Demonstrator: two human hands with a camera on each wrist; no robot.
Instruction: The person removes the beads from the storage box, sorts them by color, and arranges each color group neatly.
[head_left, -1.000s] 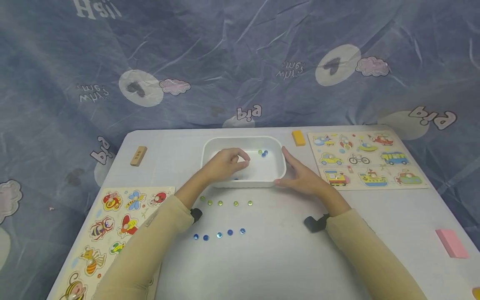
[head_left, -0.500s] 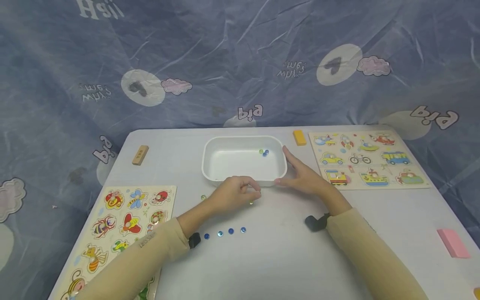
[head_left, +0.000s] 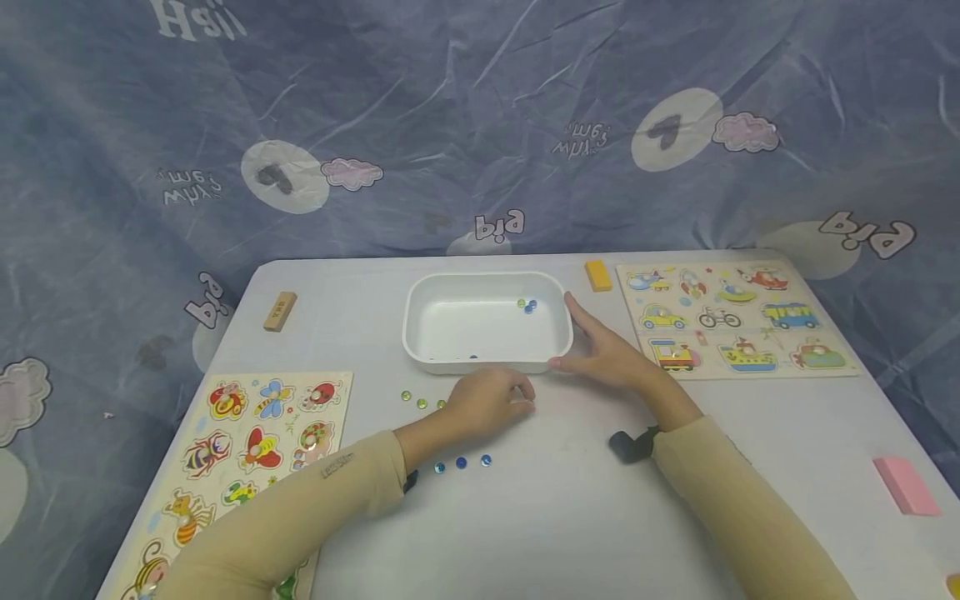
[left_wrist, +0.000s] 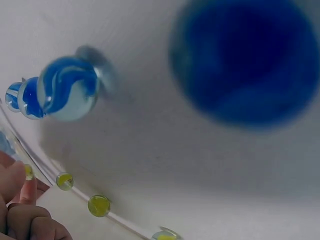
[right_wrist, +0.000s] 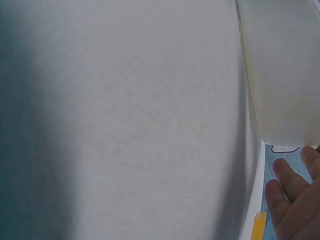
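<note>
My left hand [head_left: 491,404] is low over the table just in front of the white tray [head_left: 487,367]. In the left wrist view its thumb and finger pinch a yellow-green marble [left_wrist: 28,171]. Other yellow-green marbles [head_left: 422,403] lie in a row beside that hand, partly hidden by it. Nearer the person, a row of blue marbles [head_left: 461,462] is partly covered by the left forearm. My right hand [head_left: 603,354] rests against the tray's right end, fingers [right_wrist: 290,182] fairly straight and spread, thumb at the front corner. Several blue and yellow-green marbles [head_left: 529,308] sit inside the tray.
A wooden insect puzzle board [head_left: 255,408] lies at the left, under the left sleeve. At the back right is a vehicle puzzle board [head_left: 738,321]. A wooden block [head_left: 280,311], a yellow block [head_left: 597,276] and a pink block [head_left: 906,486] lie near the table's edges.
My left hand has come out of the tray toward the person, then shifted right along the yellow-green row, where it now pinches a marble. The right hand has stayed at the tray.
</note>
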